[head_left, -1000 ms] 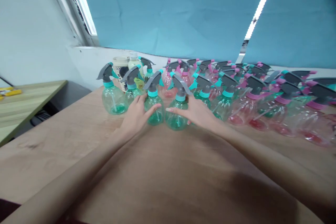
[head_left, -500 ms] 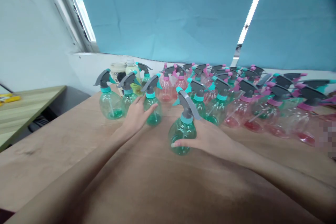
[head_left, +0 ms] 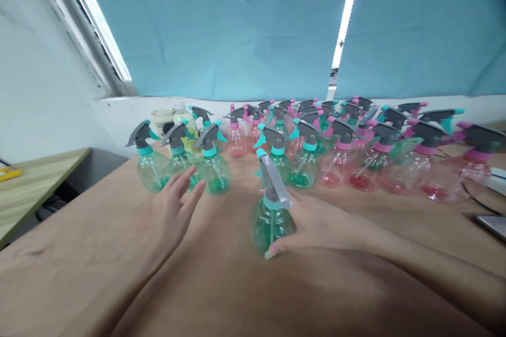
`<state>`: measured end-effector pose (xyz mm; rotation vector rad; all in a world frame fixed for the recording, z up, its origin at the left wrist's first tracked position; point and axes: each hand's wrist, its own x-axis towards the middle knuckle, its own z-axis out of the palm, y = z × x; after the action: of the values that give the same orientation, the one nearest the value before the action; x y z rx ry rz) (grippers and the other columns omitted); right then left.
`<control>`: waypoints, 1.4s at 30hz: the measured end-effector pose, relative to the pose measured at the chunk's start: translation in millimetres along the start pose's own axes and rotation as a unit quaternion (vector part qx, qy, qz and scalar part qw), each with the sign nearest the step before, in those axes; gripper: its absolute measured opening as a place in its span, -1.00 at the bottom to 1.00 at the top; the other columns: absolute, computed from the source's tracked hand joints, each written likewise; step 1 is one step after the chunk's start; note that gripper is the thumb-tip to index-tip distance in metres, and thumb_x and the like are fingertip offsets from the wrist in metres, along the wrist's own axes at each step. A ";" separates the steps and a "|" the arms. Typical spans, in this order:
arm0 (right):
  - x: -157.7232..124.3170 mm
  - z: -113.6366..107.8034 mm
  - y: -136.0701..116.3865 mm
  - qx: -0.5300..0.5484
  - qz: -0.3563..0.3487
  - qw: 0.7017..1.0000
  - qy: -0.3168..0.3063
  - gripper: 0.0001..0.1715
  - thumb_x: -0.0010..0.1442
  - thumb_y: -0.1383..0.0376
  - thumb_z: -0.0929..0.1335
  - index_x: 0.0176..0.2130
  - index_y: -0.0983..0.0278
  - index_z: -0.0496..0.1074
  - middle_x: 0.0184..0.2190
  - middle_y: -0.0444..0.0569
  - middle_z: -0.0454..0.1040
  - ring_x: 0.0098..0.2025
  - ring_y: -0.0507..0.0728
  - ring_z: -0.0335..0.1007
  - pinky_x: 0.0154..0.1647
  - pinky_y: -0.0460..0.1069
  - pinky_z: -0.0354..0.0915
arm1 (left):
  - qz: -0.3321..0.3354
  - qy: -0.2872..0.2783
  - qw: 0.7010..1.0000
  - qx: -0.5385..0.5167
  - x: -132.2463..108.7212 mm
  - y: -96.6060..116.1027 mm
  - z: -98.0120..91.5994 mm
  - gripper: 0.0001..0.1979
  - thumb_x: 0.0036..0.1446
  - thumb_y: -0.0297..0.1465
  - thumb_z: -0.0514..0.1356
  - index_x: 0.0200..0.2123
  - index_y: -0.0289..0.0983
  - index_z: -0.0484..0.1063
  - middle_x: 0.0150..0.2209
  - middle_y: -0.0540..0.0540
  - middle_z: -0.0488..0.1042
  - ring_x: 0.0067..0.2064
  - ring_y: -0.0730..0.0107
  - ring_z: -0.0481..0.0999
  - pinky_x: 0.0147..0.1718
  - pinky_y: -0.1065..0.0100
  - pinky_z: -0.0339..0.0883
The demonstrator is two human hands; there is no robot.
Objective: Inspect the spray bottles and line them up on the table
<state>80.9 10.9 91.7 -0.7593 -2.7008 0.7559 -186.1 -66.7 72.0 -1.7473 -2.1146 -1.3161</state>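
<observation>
The right hand [head_left: 316,226] clasps the upright green spray bottle [head_left: 272,224] from its right, perhaps just off the tabletop [head_left: 98,253], while the left hand [head_left: 176,205] hovers open before the bottle row [head_left: 179,166]

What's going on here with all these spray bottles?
A person works at a wooden table crowded with green and pink spray bottles. The right hand grips one green spray bottle, apart from the rest and nearer the person. The left hand is open, fingers spread, by the front-row green bottle; whether it touches is unclear.
</observation>
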 end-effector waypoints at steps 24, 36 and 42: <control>-82.6 9.0 49.2 -0.161 0.055 0.965 0.198 0.00 0.01 -0.36 0.25 0.00 0.42 0.35 -0.18 0.24 0.51 -0.21 0.42 0.50 -0.37 0.24 0.44 | 0.116 -0.191 0.927 -0.300 -15.2 185.4 120.0 -0.72 0.10 -0.50 0.11 -0.08 -0.25 0.36 -0.09 -0.12 0.48 -0.02 0.20 0.48 -0.03 0.18 0.36; -102.1 1.2 152.7 -0.118 0.024 0.980 0.156 -0.40 0.31 -0.02 0.24 0.17 0.29 0.29 0.16 0.16 0.38 0.17 0.28 0.32 0.14 0.21 0.29 | 0.078 -0.203 0.926 -0.308 20.8 173.2 131.2 -0.68 0.03 -0.43 0.13 -0.11 -0.25 0.47 -0.04 -0.12 0.54 -0.05 0.14 0.54 -0.02 0.11 0.39; -101.6 6.1 166.0 -0.129 0.037 0.976 0.173 -0.46 0.32 0.06 0.25 0.15 0.32 0.34 0.18 0.16 0.37 0.19 0.28 0.30 0.17 0.25 0.28 | 0.074 -0.234 0.922 -0.298 30.5 162.0 130.2 -0.66 0.01 -0.42 0.13 -0.10 -0.19 0.47 -0.12 -0.06 0.55 -0.22 0.22 0.56 -0.18 0.18 0.41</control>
<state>233.3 74.9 -11.2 -0.9533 -2.4849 0.2551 -4.9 36.7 96.2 -2.6351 -1.8194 -1.7709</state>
